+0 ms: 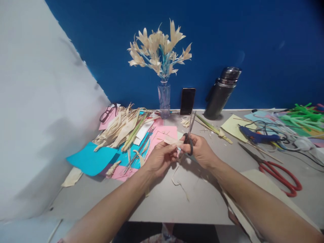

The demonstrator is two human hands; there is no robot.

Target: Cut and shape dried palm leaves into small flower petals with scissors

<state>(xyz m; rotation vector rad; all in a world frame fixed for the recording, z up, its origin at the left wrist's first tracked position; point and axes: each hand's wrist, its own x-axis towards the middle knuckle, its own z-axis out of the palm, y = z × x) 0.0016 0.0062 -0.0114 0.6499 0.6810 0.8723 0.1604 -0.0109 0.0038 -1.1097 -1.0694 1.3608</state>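
Observation:
My left hand point(163, 157) is closed, pinching a pale strip of dried corn husk point(173, 140) over the middle of the table. Around the handles of a pair of black-handled scissors point(191, 126) my right hand point(201, 152) is wrapped, the blades pointing up and away from me. Its fingertips meet those of my left hand beside the husk strip. A small light-blue bit shows between the fingers; I cannot make out what it is. Below the hands, a thin curled husk shred point(178, 184) lies on the table.
Dried husks point(126, 126) pile up at left over blue paper point(92, 158). Behind stand a clear bottle point(164, 99) of husk flowers point(159, 47), a phone point(187, 101) and a dark flask point(220, 96). At right lie red-handled scissors point(280, 175), a blue glue gun point(258, 135) and cables.

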